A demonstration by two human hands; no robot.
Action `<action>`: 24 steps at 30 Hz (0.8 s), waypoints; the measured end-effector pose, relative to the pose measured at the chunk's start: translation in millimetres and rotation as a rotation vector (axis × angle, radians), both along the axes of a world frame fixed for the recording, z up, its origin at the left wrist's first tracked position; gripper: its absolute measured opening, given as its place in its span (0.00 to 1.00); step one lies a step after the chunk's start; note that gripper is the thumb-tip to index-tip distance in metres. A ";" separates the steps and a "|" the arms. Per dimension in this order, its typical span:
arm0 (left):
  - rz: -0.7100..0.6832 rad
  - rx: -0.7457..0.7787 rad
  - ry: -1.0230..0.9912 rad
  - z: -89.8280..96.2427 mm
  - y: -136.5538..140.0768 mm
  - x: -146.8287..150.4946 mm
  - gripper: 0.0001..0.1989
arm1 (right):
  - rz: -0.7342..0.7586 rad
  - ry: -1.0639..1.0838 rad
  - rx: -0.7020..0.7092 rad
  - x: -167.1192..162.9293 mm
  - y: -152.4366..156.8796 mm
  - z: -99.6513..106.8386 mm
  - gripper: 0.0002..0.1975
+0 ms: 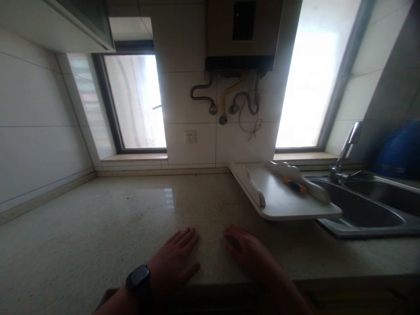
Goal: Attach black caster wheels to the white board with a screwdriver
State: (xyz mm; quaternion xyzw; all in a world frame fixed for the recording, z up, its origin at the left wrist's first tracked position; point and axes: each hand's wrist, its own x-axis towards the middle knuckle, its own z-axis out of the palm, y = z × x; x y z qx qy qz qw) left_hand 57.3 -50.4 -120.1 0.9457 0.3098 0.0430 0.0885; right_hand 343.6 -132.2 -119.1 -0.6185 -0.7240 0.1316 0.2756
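My left hand (175, 260) lies flat on the speckled stone countertop (108, 245), fingers stretched out and thumb apart, holding nothing; a dark watch (138, 277) is on that wrist. Across from it my right hand (244, 249) rests on the same counter near the front edge, its fingers slightly bent, with no object visible in it. Beyond the right hand is a white board with wavy raised sides (278, 199). On that board lies a tool with an orange and black handle (294, 185); its exact kind is unclear.
A double-bowl steel sink (364, 210) with a chrome faucet (346, 151) sits on the right, partly overlapped by the board. Behind it stands a blue container (398, 151). On the tiled wall are a water heater (241, 37) with pipes and a socket (190, 137).
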 end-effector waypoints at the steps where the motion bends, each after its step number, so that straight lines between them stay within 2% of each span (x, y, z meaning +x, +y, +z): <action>1: -0.002 0.000 -0.008 -0.3 0.2 -0.2 0.39 | 0.003 -0.002 -0.001 0.1 0.2 -0.1 0.20; 9: -0.012 0.008 -0.025 -5.0 2.4 -2.1 0.39 | 0.005 -0.010 -0.003 0.3 1.0 2.1 0.20; 24: 0.006 -0.009 -0.009 -1.7 0.8 0.0 0.40 | 0.013 -0.002 0.012 -1.4 -1.0 5.0 0.19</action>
